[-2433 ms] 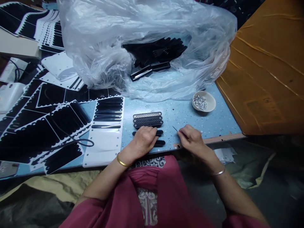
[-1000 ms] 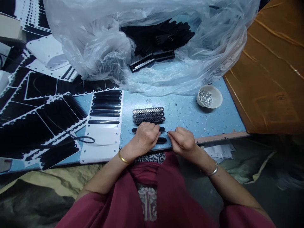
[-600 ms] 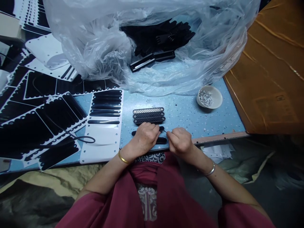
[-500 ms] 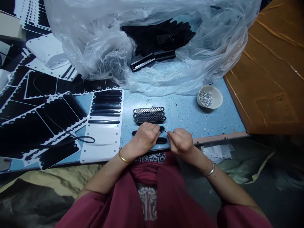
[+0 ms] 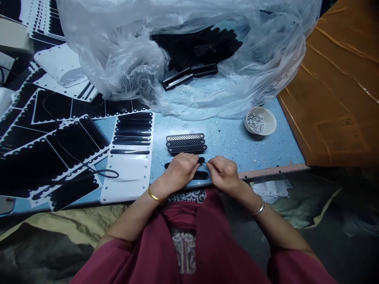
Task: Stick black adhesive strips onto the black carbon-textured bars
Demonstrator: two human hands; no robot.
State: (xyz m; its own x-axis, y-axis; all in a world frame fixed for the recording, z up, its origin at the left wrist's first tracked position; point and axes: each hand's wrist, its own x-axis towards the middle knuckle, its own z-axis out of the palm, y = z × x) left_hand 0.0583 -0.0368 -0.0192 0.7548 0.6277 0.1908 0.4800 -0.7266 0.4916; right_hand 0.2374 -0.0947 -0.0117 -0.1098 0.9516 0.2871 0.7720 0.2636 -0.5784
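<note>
At the table's front edge my left hand [image 5: 182, 169] is closed over a black rounded strip [image 5: 201, 160], whose right end shows past the knuckles. Close by on the right, my right hand [image 5: 223, 172] pinches a thin dark piece [image 5: 205, 162] that reaches toward that strip's end; its kind is too small to make out. Another black strip [image 5: 201, 174] lies just below, partly covered by my left hand. Beyond my hands, several black bars with a diamond mesh pattern [image 5: 186, 143] lie side by side, with a round metal-looking spot at their ends.
A white bowl [image 5: 271, 123] of small shiny metal parts stands at right. White sheets with black strips [image 5: 124, 173] cover the left side, crossed by a dark cable [image 5: 108, 173]. A clear plastic bag [image 5: 124, 51] with black pieces lies behind; a brown box [image 5: 340, 90] stands at right.
My right hand has moved slightly left, closer to my left hand and the strip's end. Less of the thin dark piece shows between them. My left hand stays almost in place.
</note>
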